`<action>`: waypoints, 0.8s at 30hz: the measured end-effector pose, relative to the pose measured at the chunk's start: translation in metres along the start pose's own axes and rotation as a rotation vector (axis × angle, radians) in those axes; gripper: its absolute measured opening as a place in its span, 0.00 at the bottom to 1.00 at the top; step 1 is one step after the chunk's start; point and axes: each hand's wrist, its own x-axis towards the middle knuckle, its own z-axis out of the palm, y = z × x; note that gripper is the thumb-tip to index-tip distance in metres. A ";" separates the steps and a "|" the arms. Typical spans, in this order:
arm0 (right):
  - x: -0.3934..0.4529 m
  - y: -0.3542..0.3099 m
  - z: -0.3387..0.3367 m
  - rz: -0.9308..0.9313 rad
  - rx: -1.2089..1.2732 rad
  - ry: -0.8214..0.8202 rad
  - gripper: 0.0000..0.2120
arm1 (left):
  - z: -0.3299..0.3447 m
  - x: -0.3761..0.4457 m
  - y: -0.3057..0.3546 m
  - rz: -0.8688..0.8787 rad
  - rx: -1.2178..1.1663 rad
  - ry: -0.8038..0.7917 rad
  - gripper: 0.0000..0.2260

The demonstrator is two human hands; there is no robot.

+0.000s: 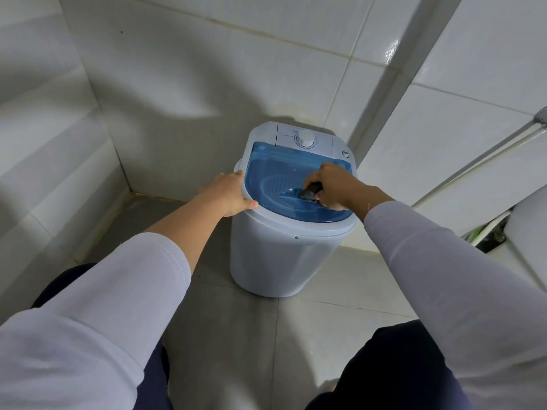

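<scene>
A small white washing machine (275, 255) stands on the tiled floor in a corner. Its top carries a clear blue lid (272, 170) and a white dial (306, 139) on the rear panel. My left hand (231, 193) grips the machine's left rim, thumb toward me. My right hand (331, 187) rests on the blue lid and holds a small dark scrubbing pad (310, 193) against it. The ribbed drum shows faintly through the lid.
White tiled walls (177, 69) close in on the left and behind the machine. A chrome pipe (485, 155) runs along the right wall, and a white fixture (529, 232) stands at the right edge. My knees in dark trousers (393, 368) are low in view.
</scene>
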 end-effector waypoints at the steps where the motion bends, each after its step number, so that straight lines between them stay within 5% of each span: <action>1: 0.001 -0.004 0.000 -0.021 -0.033 0.006 0.16 | 0.000 0.000 0.000 -0.001 0.002 0.002 0.34; 12: 0.015 -0.032 0.006 -0.087 -0.010 0.098 0.11 | 0.002 0.007 -0.002 -0.002 0.030 -0.007 0.36; 21: 0.014 -0.013 0.002 0.044 0.656 0.319 0.11 | 0.003 0.006 -0.002 -0.015 0.021 -0.001 0.36; 24: 0.015 -0.020 -0.003 -0.010 0.651 0.304 0.11 | 0.002 0.006 -0.002 -0.017 -0.001 -0.006 0.36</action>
